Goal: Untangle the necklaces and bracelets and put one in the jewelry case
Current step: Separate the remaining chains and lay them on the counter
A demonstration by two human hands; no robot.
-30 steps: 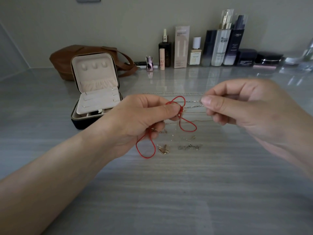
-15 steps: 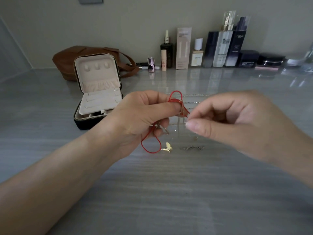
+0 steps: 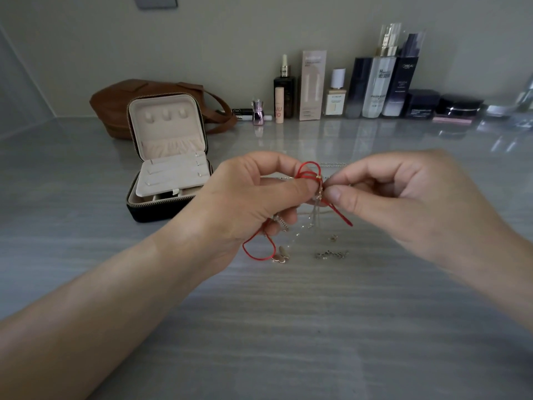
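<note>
Above the middle of the desk (image 3: 288, 342), the left hand (image 3: 251, 203) pinched the red cord bracelet (image 3: 343, 218) between thumb and forefinger, a loop of it dangling below the hand. The right hand (image 3: 403, 203) pinched the same tangle just beside it, where thin chains (image 3: 313, 219) hung toward the desk. The jewelry case (image 3: 161, 210) stood open to the left, apart from the tangle.
</note>
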